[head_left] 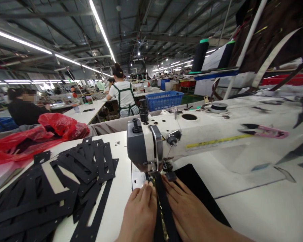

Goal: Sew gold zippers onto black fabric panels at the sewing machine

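Observation:
A white sewing machine (204,134) stands over a black fabric strip with a gold zipper (163,220), which runs under its presser foot. My left hand (141,210) lies at the strip's left side, its fingers bent and pressed together near the needle; their tips rest on the strip's edge. Flat on the black fabric (195,183) to the right of the zipper is my right hand (183,205), fingers stretched forward beside the presser foot. The needle point is hidden behind the foot and fingertips.
Many black cut-out pieces (83,164) are heaped on the left of the white table (121,144), with a red plastic bag (63,129) behind them. Pink-handled snips (270,131) lie on the machine arm. Beyond are a blue basket (164,99) and people at other tables.

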Motion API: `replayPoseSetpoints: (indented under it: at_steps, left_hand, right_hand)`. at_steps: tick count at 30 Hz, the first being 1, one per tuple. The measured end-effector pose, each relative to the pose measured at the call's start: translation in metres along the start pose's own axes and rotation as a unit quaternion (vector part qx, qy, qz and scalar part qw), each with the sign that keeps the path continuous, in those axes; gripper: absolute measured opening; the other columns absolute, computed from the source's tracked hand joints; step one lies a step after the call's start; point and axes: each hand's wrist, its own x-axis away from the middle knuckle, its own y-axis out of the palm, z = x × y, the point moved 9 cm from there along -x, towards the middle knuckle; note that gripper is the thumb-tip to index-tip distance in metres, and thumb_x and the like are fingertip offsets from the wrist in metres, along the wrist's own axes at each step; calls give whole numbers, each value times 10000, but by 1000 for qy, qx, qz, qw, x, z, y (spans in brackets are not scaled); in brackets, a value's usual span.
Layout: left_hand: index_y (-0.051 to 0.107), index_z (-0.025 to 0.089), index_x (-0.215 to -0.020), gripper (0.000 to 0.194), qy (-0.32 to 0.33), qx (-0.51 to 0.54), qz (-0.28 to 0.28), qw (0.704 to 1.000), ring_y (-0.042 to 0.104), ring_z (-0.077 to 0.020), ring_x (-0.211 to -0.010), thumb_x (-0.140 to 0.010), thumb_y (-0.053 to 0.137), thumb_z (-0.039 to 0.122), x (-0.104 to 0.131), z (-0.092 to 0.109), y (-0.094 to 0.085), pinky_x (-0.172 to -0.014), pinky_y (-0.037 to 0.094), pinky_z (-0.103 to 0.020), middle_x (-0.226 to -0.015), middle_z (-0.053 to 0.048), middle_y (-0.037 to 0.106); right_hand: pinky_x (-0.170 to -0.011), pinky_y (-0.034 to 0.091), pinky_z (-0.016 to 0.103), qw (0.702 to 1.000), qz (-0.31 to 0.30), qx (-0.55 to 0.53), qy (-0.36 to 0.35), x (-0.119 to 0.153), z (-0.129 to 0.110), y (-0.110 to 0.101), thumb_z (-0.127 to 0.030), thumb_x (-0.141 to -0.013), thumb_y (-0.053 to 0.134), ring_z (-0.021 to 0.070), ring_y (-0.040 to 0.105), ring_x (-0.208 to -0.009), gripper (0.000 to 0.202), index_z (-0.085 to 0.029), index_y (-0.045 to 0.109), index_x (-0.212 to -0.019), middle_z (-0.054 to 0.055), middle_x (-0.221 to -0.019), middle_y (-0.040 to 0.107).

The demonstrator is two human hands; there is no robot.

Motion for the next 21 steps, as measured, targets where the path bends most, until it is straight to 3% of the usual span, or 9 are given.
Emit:
replayPoseSetpoints:
  at_steps: [6,13,18,21]
  left_hand:
    - [547,50,-1065,303,2,-4,-1,1000,608,-235,-865,-811,394,-7,-2,-3,1,-717,517,-328,-1003,-169,615]
    - [561,82,-1020,250,-9,11,4,1000,591,-213,-754,-835,407,14,-6,-6,0,-658,525,-331,-936,-139,605]
    - [559,100,-1014,242,-52,37,-21,998,572,-200,-744,-816,455,6,-10,-13,4,-667,525,-333,-912,-101,581]
    - [564,135,-1018,276,-86,62,-42,993,571,-191,-774,-802,464,-4,-10,-20,5,-704,520,-335,-941,-82,568]
  right_hand:
    - [-1039,266,530,1000,-17,-11,24,-2,1,-5,-135,-824,412,292,268,-1298,524,-119,386,-1347,153,-1374,377]
    - [-1052,258,506,1000,11,-21,17,-3,2,-6,-154,-843,420,269,302,-1291,513,-133,377,-1353,146,-1347,428]
    - [-1052,271,476,998,44,-45,25,-3,6,-17,-125,-840,399,230,331,-1279,493,-142,398,-1333,132,-1334,449]
    - [-1017,343,433,996,70,-55,3,8,-4,-26,-149,-817,450,231,442,-1192,418,-125,501,-1231,138,-1255,519]
